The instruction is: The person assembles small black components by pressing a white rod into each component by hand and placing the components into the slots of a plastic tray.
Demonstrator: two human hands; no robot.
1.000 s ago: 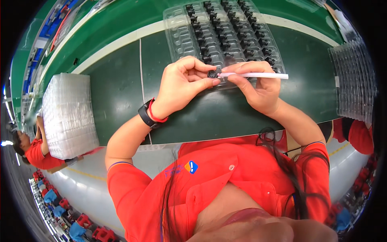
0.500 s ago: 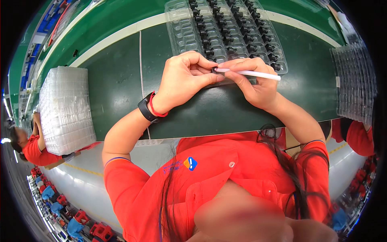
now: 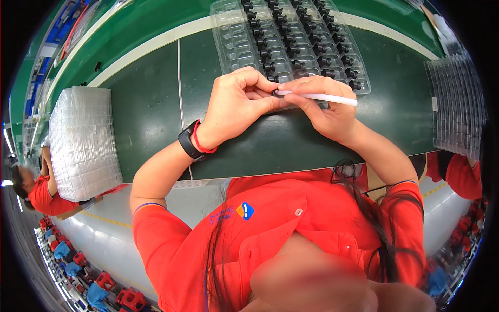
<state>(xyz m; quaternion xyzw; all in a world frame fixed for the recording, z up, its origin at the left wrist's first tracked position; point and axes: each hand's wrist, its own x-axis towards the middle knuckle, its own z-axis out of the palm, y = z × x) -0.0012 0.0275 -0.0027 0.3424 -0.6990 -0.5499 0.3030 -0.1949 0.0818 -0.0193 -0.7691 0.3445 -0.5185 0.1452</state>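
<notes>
My left hand point(image 3: 238, 97) pinches a small black round part point(image 3: 276, 93) between thumb and fingertips. In my right hand point(image 3: 323, 106) is a slim white stick point(image 3: 327, 98), gripped like a pen, its tip touching or very close to the black part. Fingers hide most of that part. Both hands are over the near edge of a clear plastic tray point(image 3: 228, 44), which holds rows of similar black parts point(image 3: 292, 50). The tray's left column of pockets has no black parts in it.
A tall stack of clear trays point(image 3: 86, 140) stands at the left of the green table point(image 3: 148, 112). Another stack of trays point(image 3: 457, 106) is at the right edge. People in red sit beyond both stacks. A raised pale strip point(image 3: 140, 53) runs along the table's far side.
The white stick's free end has dipped slightly and shifted a little left. My hands otherwise keep nearly the same place and hold.
</notes>
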